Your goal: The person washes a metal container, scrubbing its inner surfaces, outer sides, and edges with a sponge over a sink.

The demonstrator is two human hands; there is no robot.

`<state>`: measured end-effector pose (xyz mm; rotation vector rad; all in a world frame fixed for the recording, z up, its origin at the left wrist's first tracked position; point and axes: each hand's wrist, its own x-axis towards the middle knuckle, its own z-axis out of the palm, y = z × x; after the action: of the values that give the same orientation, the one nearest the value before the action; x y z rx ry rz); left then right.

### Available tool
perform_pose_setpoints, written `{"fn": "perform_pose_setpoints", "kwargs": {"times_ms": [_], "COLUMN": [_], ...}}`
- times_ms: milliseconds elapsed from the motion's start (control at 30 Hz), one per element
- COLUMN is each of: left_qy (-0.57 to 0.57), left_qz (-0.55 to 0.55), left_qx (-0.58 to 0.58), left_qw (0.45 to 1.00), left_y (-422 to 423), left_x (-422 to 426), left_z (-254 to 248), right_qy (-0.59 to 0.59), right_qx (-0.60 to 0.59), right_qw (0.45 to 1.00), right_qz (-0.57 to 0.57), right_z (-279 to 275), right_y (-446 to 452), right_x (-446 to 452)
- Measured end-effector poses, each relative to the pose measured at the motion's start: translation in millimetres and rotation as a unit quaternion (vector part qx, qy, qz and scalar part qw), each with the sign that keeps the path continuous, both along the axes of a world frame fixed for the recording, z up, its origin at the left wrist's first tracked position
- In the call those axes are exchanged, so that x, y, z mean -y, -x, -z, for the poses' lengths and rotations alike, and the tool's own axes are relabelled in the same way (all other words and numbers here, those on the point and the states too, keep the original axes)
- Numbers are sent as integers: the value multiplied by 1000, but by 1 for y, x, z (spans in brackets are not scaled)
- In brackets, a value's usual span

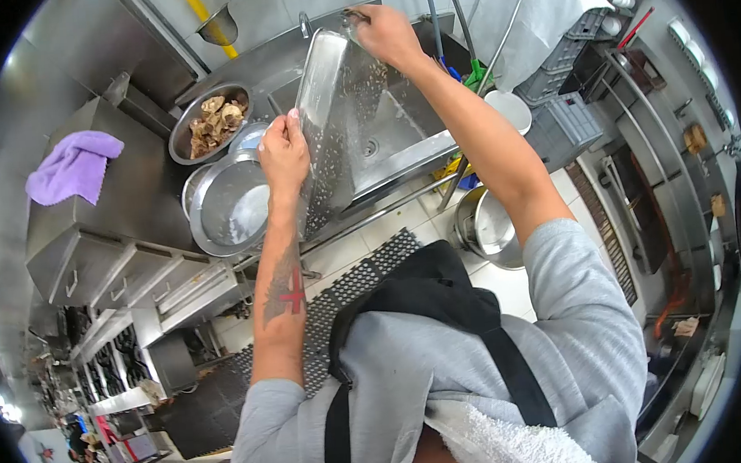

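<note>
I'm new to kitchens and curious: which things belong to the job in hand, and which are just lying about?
Apparently in use: wet metal pan; left hand, holding it; right hand, near its far end, contents unclear; sink below.

Seemingly just lying about: purple cloth; bowl of brownish pieces; grey crate.

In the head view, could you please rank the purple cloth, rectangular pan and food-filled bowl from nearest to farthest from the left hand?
1. Rectangular pan, in the left hand
2. Food-filled bowl, to its left
3. Purple cloth, farther left
</note>
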<state>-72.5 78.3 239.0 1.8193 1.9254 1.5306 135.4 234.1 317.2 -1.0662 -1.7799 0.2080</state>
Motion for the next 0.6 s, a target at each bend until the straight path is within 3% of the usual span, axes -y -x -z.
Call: {"fn": "perform_pose_setpoints", "kwargs": {"times_ms": [100,167,233,267,400,433,500,533,567,600], "left_qy": [30,-15,-129,-55,-76,-74,-94,-86,-122,-135], "left_qz": [3,13,-32,9,-15,-22,-31,-55,61,51], "left_qx": [10,-18,-120,-55,-46,-59,61,61,191,151], "left_qw": [999,1000,984,997,996,995,993,993,972,978], "left_y": [11,7,-8,-17,-5,1,9,2,0,-2], "left_x": [8,-12,-35,-31,-48,-55,-64,-61,-65,-66], "left_z": [-1,-10,-28,-53,-52,-45,-26,-26,-19,-16], "right_qy": [53,45,71,48,1,-58,-173,-200,-227,-206], "right_qx": [-73,-133,-185,-202,-253,-218,-145,-108,-69,-60], "right_qw": [994,987,979,976,962,969,970,964,953,945], "right_qz": [-54,-75,-55,-68,-100,-99,-95,-142,-187,-247], "right_z": [24,28,30,30,38,46,64,70,74,77], "right_y": [11,23,46,51,45,46,51,56,58,57], "right_x": [13,24,33,34,29,33,50,70,85,84]}}
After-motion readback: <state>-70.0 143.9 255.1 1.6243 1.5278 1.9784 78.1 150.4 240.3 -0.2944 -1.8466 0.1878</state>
